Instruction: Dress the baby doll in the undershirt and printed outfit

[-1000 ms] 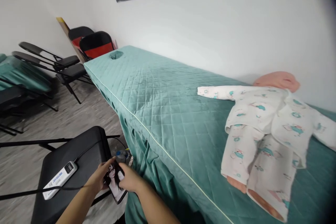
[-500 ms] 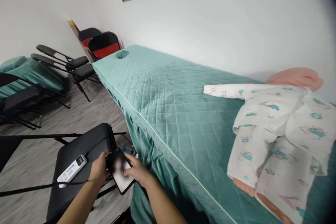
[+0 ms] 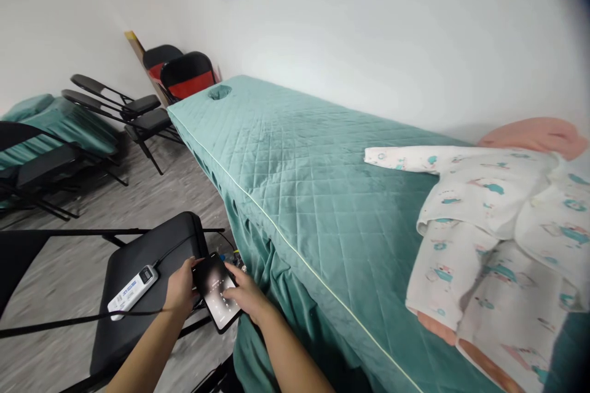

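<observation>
A dark phone or small tablet (image 3: 216, 295) with a lit screen is held between both hands, above the gap between a black chair and the green bed. My left hand (image 3: 182, 287) grips its left edge. My right hand (image 3: 244, 295) holds the right edge, with the thumb over the screen. On the chair seat, left of my left hand, lies a white device (image 3: 133, 290) with a small dark display and a black cable.
The quilted green bed (image 3: 295, 196) has a round hole at its far end. White patterned baby clothes (image 3: 498, 196) on a pink doll-like form (image 3: 534, 134) lie at the right. Black folding chairs (image 3: 147, 120) stand at the back left; a black chair (image 3: 159, 227) is close by.
The view has shifted slightly, so the bed, clothes and chairs appear a little farther right. My right thumb is higher over the screen. Both hands still hold the device.
</observation>
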A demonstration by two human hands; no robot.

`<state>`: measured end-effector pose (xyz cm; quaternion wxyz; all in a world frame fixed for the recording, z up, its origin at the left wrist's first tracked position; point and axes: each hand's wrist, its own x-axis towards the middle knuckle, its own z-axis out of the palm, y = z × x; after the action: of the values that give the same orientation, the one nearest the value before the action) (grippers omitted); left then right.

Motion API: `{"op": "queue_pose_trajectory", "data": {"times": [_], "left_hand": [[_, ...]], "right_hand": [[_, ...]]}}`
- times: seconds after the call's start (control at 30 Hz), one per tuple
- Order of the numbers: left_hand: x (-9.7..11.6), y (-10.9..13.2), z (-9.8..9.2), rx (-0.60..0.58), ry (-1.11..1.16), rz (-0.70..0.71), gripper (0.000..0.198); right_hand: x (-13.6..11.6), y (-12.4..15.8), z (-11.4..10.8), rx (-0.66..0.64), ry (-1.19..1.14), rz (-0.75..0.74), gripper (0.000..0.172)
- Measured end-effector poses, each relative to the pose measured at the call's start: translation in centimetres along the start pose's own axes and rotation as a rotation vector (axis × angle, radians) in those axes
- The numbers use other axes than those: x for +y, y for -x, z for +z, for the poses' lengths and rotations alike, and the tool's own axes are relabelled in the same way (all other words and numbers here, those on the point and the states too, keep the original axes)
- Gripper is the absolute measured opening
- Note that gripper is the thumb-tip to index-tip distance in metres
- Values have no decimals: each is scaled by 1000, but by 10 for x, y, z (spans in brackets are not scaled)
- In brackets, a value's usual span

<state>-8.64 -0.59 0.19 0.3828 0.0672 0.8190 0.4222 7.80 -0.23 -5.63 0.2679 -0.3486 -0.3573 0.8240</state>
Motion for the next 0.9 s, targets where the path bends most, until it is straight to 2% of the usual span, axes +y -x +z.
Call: {"op": "queue_pose_trajectory", "data": {"times": [0.4,0.73,0.9], "left_hand": [[-1,2,-1,-7,-14,37,40],[-17,-11,3,19,-14,-8,42],[-18,-10,4,-5,-18,-1,45]], "right_hand": [[-5,3,0,-18,13,17,93],[5,1,-1,-62,92,19,93],[6,-1,-2,-92,78,10,95]]}}
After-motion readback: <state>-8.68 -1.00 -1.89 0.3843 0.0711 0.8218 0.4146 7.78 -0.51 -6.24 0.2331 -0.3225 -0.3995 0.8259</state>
